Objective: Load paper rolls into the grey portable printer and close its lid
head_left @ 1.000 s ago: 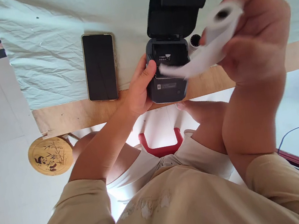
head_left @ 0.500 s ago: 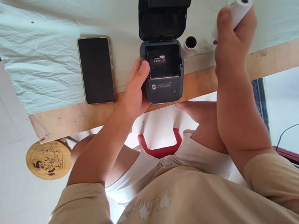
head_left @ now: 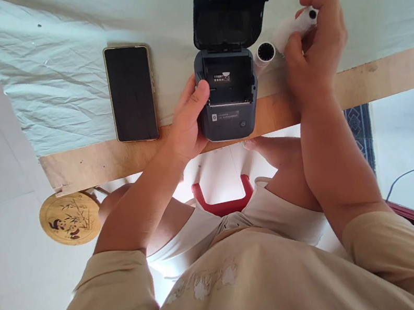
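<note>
Tabletop (head_left: 377, 79), wood edge bare, the rest under a pale creased cloth (head_left: 69, 67); both run off the frame at the top and right. Label printer (head_left: 227, 98), dark grey, at the near edge of the tabletop; lid (head_left: 235, 2) hinged back and standing open, its top cut off by the frame, the paper bay bare, print on the inner label too small to read. Phone (head_left: 131, 93), black screen up, flat on the cloth, left of the printer and apart from it. Left hand (head_left: 186, 126): grip wrapped on the printer's left side, thumb on the bay's rim, fingers hidden behind the body. Right hand (head_left: 314, 49): grip closed about a white paper roll (head_left: 294, 26), thumb and fingertips pinching it, most of the roll hidden by the fingers; it sits over the cloth right of the printer, long axis slanting up to the right, its dark core hole showing at the upper right end. Spool (head_left: 265, 53), white, toothed end facing the camera, lying just beside the printer's right side.
</note>
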{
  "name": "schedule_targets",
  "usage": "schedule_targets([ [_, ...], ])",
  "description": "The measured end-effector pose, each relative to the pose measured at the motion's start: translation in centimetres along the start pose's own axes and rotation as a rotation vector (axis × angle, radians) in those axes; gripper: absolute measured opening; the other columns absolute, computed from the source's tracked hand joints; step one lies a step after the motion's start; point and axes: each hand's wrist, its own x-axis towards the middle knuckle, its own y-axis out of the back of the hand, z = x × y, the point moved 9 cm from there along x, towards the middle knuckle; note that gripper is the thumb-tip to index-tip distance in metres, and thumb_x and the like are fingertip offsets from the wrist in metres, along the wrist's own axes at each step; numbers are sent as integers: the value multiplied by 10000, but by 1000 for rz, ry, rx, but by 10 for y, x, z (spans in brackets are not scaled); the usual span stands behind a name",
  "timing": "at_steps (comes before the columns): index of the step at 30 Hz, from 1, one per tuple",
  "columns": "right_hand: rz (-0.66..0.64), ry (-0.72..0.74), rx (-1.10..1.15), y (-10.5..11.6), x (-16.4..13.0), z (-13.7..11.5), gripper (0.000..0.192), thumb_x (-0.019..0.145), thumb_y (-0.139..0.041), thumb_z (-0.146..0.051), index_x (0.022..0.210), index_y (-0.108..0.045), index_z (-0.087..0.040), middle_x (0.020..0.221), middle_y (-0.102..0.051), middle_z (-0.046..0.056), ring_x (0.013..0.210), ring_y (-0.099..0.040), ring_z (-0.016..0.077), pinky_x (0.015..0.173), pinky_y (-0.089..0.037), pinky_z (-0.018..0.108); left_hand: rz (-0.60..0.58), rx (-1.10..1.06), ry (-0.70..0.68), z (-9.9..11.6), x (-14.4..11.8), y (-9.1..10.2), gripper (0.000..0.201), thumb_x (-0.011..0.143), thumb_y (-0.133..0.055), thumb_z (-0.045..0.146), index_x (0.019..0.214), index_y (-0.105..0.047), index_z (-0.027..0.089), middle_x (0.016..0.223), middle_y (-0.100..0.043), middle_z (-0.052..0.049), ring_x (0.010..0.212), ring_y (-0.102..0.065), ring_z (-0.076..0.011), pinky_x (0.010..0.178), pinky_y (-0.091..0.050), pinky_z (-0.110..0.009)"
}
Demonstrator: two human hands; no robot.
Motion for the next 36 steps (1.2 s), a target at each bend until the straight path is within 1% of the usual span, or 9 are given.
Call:
schedule_targets([
  [5, -55, 17, -51, -4, -2, 2, 543, 659, -412, 19, 1115, -443, -275, 982, -556, 25, 844, -488, 145, 717, -371, 293, -28, -1, 13, -1, 1, -1, 202, 827, -433, 358, 915, -575, 244, 960, -640, -1, 1163, -487, -200, 935, -443, -362],
  [8, 55, 62, 11, 14, -4, -14, 567, 645, -433, 21, 1125, -453, -281, 1072, -516, 43, 981, -472, 190, 773, -370, 327, -42, -18, 24, -1, 1, 0, 172, 823, -446, 346, 922, -566, 272, 957, -646, 10, 1181, -464, -200, 951, -433, -368],
  [11, 194, 55, 78, 32, -8, -25, 420, 707, -421, -49, 1046, -488, -287, 1007, -490, 49, 951, -447, 213, 741, -356, 348, -37, -10, 14, 0, 1, 1, 179, 817, -458, 360, 936, -551, 263, 952, -637, 1, 1142, -503, -192, 922, -453, -358],
  [16, 236, 42, 93, 32, -13, -32, 413, 692, -377, -28, 999, -485, -282, 956, -471, 44, 859, -459, 176, 615, -332, 297, 0, 6, 7, 0, 0, 1, 212, 814, -456, 371, 960, -530, 237, 930, -621, -9, 1111, -534, -189, 866, -477, -334],
  [23, -210, -3, 36, -20, -25, -44, 493, 683, -480, -109, 1129, -417, -309, 1078, -439, 43, 649, -424, 103, 536, -383, 258, 0, 0, 13, 0, 1, 0, 196, 814, -448, 369, 931, -557, 257, 964, -635, 2, 1182, -474, -210, 916, -453, -342],
  [27, -236, -34, 0, -28, -25, -43, 322, 785, -468, -213, 1091, -456, -314, 1035, -447, 43, 766, -459, 115, 697, -450, 274, -23, -30, 40, -2, 1, -1, 156, 817, -455, 336, 913, -565, 284, 1006, -644, 6, 1189, -459, -199, 970, -418, -326],
  [30, -216, -8, 33, -26, -24, -46, 334, 773, -478, -177, 1079, -491, -312, 954, -478, 34, 877, -475, 129, 837, -433, 308, -10, -65, 21, -2, 0, 1, 189, 811, -472, 343, 949, -555, 243, 1012, -638, -13, 1171, -479, -201, 972, -414, -340],
  [33, -151, -29, 232, -20, -24, -46, 504, 699, -489, -120, 1147, -428, -342, 1097, -483, 15, 993, -470, 162, 778, -461, 318, -1, -85, 8, -2, 0, 3, 241, 808, -471, 381, 969, -539, 215, 1021, -620, -25, 1123, -519, -200, 935, -437, -356],
  [36, -134, -256, 616, -24, -26, -31, 543, 687, -404, -124, 1161, -339, -380, 1085, -486, -11, 919, -547, 153, 639, -488, 296, 6, -83, 23, -4, 0, 6, 283, 814, -442, 415, 971, -536, 199, 1017, -609, -34, 1071, -547, -200, 909, -445, -362],
])
